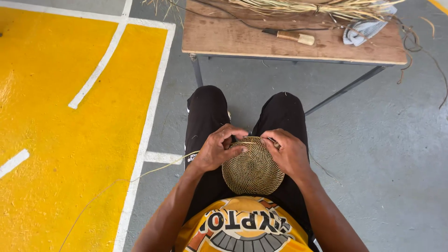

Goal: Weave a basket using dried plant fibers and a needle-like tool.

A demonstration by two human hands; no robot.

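Woven coiled disc point(252, 167) at frame centre on lap; left hand point(215, 149) and right hand point(290, 151) fingers closed on its upper rim.

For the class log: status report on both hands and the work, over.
Left hand and right hand grip the round woven disc on lap. Nothing obstructing.

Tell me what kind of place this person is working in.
Probably a sports court or hall used as a craft workspace: a painted concrete floor with white lines, a wooden table with dried fibre bundles, a coiled woven disc.
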